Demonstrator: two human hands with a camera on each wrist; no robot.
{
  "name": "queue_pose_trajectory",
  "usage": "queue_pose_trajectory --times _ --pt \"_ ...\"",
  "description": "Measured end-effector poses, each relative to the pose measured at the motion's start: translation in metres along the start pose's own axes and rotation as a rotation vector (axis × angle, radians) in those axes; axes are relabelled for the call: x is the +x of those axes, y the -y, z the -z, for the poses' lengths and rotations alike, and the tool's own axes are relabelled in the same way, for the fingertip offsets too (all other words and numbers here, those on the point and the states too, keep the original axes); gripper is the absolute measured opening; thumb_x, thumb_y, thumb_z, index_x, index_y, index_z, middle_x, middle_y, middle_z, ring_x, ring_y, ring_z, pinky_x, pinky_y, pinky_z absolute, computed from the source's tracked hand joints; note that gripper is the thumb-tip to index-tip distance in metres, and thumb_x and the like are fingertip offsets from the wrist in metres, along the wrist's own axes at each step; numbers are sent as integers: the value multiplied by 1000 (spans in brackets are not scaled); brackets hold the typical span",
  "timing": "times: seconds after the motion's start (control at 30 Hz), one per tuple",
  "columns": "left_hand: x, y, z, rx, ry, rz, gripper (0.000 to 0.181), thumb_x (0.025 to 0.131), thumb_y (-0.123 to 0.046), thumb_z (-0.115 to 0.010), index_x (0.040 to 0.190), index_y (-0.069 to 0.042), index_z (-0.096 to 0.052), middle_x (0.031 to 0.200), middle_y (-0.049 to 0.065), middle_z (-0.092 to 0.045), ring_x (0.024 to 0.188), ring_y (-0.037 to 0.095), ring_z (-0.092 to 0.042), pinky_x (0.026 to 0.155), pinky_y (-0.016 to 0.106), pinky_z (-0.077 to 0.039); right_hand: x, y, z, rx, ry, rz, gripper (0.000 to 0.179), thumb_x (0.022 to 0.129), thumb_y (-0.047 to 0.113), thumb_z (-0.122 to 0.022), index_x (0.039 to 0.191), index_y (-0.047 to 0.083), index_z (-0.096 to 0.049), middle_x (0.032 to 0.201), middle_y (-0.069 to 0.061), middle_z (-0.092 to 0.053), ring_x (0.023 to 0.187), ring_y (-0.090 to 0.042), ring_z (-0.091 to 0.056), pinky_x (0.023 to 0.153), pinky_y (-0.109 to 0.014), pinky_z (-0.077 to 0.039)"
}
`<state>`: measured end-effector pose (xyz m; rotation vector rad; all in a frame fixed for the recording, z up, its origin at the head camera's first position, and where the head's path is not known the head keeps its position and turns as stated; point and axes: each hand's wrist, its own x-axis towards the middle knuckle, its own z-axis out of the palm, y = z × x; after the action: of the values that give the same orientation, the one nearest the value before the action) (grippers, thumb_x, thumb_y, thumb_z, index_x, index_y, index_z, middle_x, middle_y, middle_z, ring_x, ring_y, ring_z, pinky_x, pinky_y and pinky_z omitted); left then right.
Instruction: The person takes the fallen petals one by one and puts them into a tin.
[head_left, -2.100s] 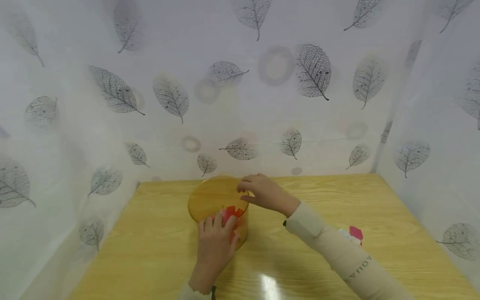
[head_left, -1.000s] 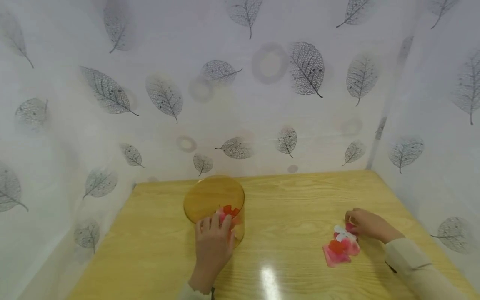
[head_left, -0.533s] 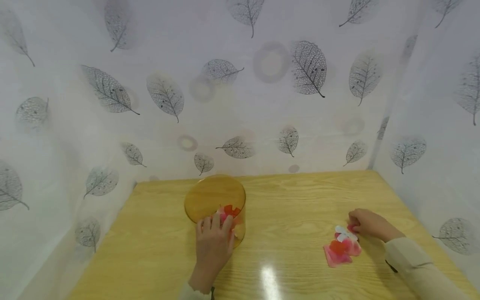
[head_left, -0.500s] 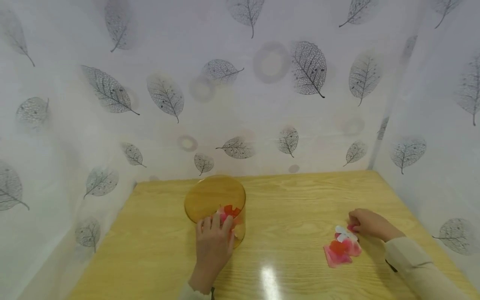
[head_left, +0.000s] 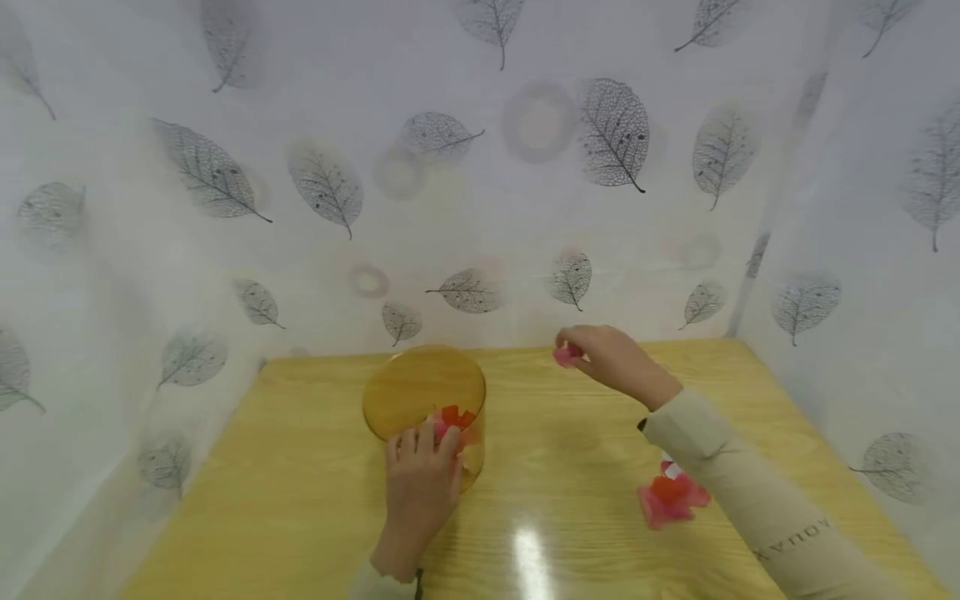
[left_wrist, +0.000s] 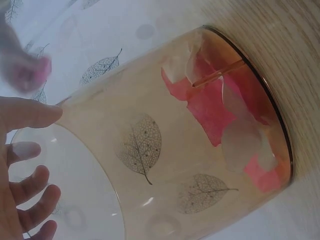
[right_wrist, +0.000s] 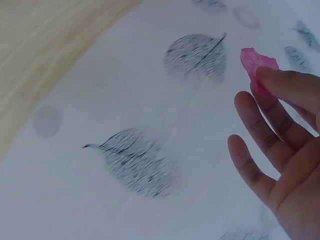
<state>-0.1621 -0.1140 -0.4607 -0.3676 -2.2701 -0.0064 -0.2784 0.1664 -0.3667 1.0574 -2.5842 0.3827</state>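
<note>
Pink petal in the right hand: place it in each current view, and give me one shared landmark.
Head: petal just right of and below centre, pinched by the right hand.
Left wrist: petal at upper left, blurred.
Right wrist: petal at upper right.
Landmark: leaf-print backdrop.

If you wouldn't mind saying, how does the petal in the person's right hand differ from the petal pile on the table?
The held petal is a single piece; the petal pile has several. The held petal looks pink; the petal pile mixes pink, orange-red and white. The right hand pinches the held petal above the table; the petal pile lies on it. Both include pink.
</note>
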Motion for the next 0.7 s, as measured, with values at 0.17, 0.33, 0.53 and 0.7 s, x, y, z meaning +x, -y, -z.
queue_pose_trajectory --times 0.17,0.33,0.53,0.7 --pt "0 -1 1 15 19 5 44 63 -29 -81 95 -19 -54 100 9 -60 77 27 -53 74 43 -43 52 50 -8 30 -24 175 16 82 9 -70 97 9 -63 85 -4 -69 72 -16 -65 68 -29 -53" --pt "-1 -2 -1 24 18 2 45 61 -29 -82 95 -19 -55 101 9 -61 77 27 -53 74 43 -43 83 84 -26 46 27 263 11 86 14 -66 97 11 -65 88 -2 -71 73 -14 -65 71 -26 -53" --pt "-1 -2 0 26 20 0 42 64 -30 -80 96 -19 -55 101 9 -60 78 27 -53 75 43 -42 96 102 -46 48 139 301 15 86 20 -66 100 12 -64 89 -1 -71 75 -13 -64 75 -27 -51" --pt "-1 1 -1 39 3 0 39 66 -32 -79 94 -19 -55 93 8 -58 77 27 -53 75 43 -42 88 101 -39 28 126 304 18 84 14 -69 101 12 -63 92 -1 -70 80 -14 -64 80 -33 -50"
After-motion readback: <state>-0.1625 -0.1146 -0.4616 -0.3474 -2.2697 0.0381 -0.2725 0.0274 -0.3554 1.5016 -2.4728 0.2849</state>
